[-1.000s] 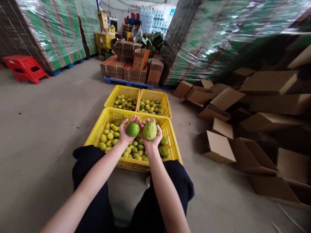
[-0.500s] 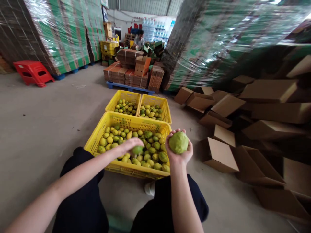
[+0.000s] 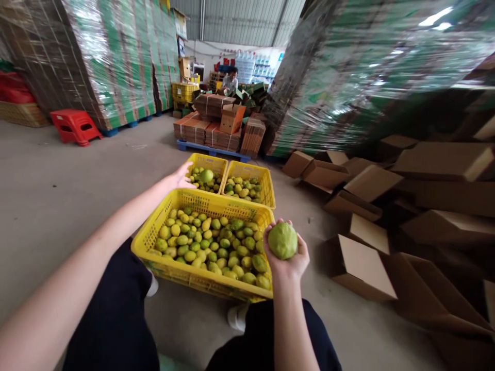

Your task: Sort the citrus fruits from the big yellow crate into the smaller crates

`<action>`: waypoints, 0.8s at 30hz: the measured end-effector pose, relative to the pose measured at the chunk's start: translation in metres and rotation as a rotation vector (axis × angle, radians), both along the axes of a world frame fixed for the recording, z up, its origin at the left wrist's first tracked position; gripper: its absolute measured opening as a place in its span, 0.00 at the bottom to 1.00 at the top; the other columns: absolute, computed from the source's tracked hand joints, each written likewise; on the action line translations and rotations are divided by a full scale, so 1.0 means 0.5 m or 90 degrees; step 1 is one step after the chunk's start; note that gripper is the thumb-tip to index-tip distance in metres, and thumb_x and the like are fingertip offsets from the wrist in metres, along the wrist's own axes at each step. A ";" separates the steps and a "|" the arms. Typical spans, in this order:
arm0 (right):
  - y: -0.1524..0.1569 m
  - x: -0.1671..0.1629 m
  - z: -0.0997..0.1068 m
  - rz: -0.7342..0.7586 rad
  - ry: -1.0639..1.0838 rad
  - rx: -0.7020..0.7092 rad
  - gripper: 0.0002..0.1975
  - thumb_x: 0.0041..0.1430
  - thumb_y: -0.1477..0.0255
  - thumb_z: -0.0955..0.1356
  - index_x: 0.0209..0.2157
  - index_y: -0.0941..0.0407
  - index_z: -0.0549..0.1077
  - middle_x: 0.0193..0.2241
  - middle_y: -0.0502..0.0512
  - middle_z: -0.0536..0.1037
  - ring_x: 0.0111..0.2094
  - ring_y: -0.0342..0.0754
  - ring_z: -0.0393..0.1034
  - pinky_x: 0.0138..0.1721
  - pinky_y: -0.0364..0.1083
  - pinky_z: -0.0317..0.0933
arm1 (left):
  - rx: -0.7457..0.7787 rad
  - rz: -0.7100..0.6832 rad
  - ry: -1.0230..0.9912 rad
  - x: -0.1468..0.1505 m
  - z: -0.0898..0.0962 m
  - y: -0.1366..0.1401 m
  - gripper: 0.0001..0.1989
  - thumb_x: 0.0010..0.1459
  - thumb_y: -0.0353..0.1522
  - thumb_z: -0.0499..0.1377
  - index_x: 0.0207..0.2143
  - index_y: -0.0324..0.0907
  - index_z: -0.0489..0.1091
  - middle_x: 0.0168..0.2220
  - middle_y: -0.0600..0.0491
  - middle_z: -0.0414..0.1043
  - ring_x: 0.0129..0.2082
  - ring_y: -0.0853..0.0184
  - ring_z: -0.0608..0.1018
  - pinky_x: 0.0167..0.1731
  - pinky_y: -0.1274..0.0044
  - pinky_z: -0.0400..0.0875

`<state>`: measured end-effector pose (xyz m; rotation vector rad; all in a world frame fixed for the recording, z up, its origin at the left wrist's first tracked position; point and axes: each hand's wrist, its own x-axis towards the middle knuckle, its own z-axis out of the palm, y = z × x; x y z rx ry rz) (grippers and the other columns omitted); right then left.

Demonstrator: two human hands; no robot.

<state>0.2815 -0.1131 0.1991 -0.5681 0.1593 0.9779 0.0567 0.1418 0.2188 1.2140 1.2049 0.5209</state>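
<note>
My left hand (image 3: pixel 181 178) is stretched out at the left rim of the back left yellow crate (image 3: pixel 192 156), fingers spread and holding nothing. Just beyond its fingertips, a green lemon (image 3: pixel 207 175) appears over the yellow-green lemons in that crate; whether it touches them I cannot tell. Palm up, my right hand (image 3: pixel 291 261) grips a large, round, lumpy green citrus fruit (image 3: pixel 283 240) at the right side of the front yellow crate (image 3: pixel 201 278). Many green and yellow lemons (image 3: pixel 214 247) lie in this front crate.
A second back crate (image 3: pixel 266 185) also holds lemons. Open cardboard boxes (image 3: pixel 367 268) are heaped on the right. Behind the crates, a blue pallet (image 3: pixel 212 150) bears flattened cartons. A red stool (image 3: pixel 75 126) stands left, near wrapped stacks (image 3: pixel 127 67). One person (image 3: pixel 231 81) is in the background.
My left hand has moved from the front crate to the back left crate and let go of a green lemon. My right hand still holds its fruit. The view has tilted up slightly.
</note>
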 end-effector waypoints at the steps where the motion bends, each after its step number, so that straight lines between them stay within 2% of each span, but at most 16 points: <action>1: -0.001 0.000 -0.002 0.004 0.000 -0.003 0.15 0.51 0.72 0.63 0.41 0.54 0.74 0.33 0.51 0.81 0.34 0.47 0.77 0.35 0.47 0.75 | 0.062 -0.024 0.089 -0.005 0.004 0.020 0.27 0.61 0.44 0.54 0.56 0.34 0.60 0.61 0.37 0.62 0.56 0.57 0.73 0.47 0.71 0.74; 3: -0.004 -0.002 -0.007 0.017 -0.003 -0.008 0.16 0.50 0.72 0.63 0.42 0.54 0.73 0.33 0.51 0.81 0.35 0.48 0.77 0.35 0.48 0.75 | 0.091 -0.063 0.187 -0.021 -0.019 0.017 0.27 0.63 0.42 0.51 0.58 0.33 0.57 0.62 0.35 0.61 0.57 0.56 0.72 0.49 0.70 0.73; 6: -0.006 -0.009 -0.016 0.059 -0.025 -0.012 0.17 0.50 0.72 0.64 0.43 0.54 0.73 0.33 0.52 0.81 0.36 0.50 0.77 0.37 0.50 0.74 | 0.079 -0.150 0.277 -0.045 -0.100 -0.061 0.23 0.65 0.41 0.46 0.57 0.38 0.60 0.57 0.37 0.69 0.51 0.57 0.77 0.47 0.67 0.73; 8: -0.005 -0.019 -0.025 0.116 -0.047 -0.025 0.19 0.49 0.71 0.65 0.45 0.55 0.73 0.34 0.54 0.81 0.37 0.52 0.77 0.38 0.52 0.74 | 0.101 -0.286 0.382 -0.055 -0.154 -0.130 0.21 0.63 0.40 0.48 0.54 0.41 0.66 0.53 0.42 0.73 0.49 0.58 0.79 0.48 0.67 0.73; 11: 0.002 -0.044 -0.051 0.248 -0.092 -0.065 0.21 0.47 0.71 0.67 0.46 0.56 0.72 0.36 0.57 0.81 0.37 0.55 0.77 0.38 0.54 0.73 | 0.153 -0.499 0.520 -0.062 -0.201 -0.211 0.17 0.52 0.41 0.61 0.41 0.40 0.75 0.45 0.43 0.78 0.49 0.50 0.78 0.50 0.62 0.70; 13: 0.007 -0.068 -0.081 0.349 -0.133 -0.110 0.21 0.46 0.71 0.67 0.46 0.56 0.71 0.35 0.57 0.81 0.35 0.55 0.77 0.36 0.52 0.72 | 0.178 -0.610 0.577 -0.064 -0.207 -0.238 0.15 0.46 0.39 0.66 0.36 0.40 0.77 0.43 0.42 0.79 0.47 0.47 0.78 0.49 0.62 0.70; 16: 0.004 -0.116 -0.145 0.544 -0.207 -0.216 0.21 0.47 0.68 0.66 0.46 0.56 0.70 0.32 0.55 0.80 0.31 0.52 0.76 0.32 0.48 0.70 | 0.243 -0.677 0.609 -0.073 -0.195 -0.241 0.17 0.54 0.39 0.61 0.44 0.42 0.76 0.49 0.43 0.77 0.50 0.50 0.77 0.49 0.65 0.70; 18: -0.011 -0.150 -0.195 0.711 -0.233 -0.297 0.20 0.47 0.67 0.64 0.44 0.57 0.71 0.29 0.54 0.79 0.28 0.50 0.75 0.29 0.46 0.68 | 0.311 -0.668 0.638 -0.085 -0.185 -0.228 0.20 0.60 0.39 0.55 0.52 0.42 0.72 0.54 0.42 0.73 0.54 0.51 0.75 0.51 0.65 0.68; 21: -0.047 -0.189 -0.257 0.890 -0.233 -0.385 0.15 0.48 0.66 0.61 0.33 0.59 0.73 0.23 0.56 0.76 0.24 0.50 0.74 0.23 0.46 0.66 | 0.371 -0.636 0.690 -0.105 -0.176 -0.206 0.22 0.63 0.38 0.51 0.55 0.39 0.69 0.57 0.38 0.70 0.55 0.50 0.73 0.52 0.64 0.67; 23: -0.062 -0.193 -0.272 1.004 -0.271 -0.427 0.12 0.48 0.66 0.61 0.26 0.56 0.72 0.21 0.55 0.76 0.23 0.50 0.74 0.23 0.46 0.66 | 0.372 -0.638 0.706 -0.114 -0.173 -0.198 0.22 0.62 0.39 0.51 0.55 0.39 0.69 0.56 0.38 0.71 0.54 0.51 0.75 0.50 0.66 0.69; 24: -0.060 -0.185 -0.267 1.015 -0.321 -0.426 0.09 0.48 0.66 0.62 0.24 0.55 0.71 0.20 0.54 0.76 0.23 0.50 0.74 0.23 0.47 0.67 | 0.368 -0.645 0.704 -0.117 -0.172 -0.196 0.22 0.62 0.39 0.52 0.54 0.40 0.70 0.55 0.39 0.72 0.53 0.51 0.75 0.49 0.67 0.69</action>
